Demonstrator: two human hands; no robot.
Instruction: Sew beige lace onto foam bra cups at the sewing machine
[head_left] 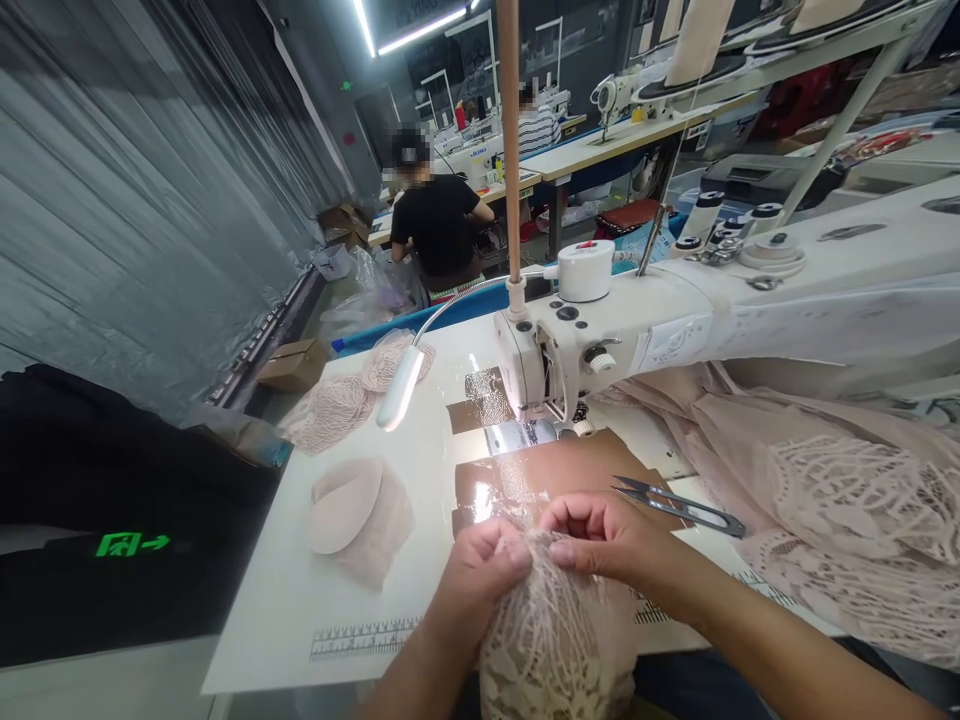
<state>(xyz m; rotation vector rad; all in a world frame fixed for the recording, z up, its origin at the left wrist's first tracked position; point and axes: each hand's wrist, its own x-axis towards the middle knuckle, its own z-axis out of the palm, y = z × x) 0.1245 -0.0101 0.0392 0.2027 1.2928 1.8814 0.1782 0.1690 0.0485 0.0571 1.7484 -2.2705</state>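
My left hand (480,575) and my right hand (600,535) both pinch the top edge of a piece of beige lace fabric (551,640) at the front edge of the white sewing table (300,590). The lace hangs down toward me between my forearms. Thread snips (679,505) lie just beyond my right hand, on a brown glossy sheet (547,470). The white sewing machine (637,320) stands right behind, its needle area (559,415) a short way past my fingers. A curved beige pad (345,505) rests on fabric to the left of my left hand.
A large heap of beige lace (847,490) lies under the machine arm on the right. More lace cups (352,395) and a gooseneck lamp (401,385) sit at the table's far left. A person in black sits at another table behind. Cardboard boxes (296,362) stand on the floor.
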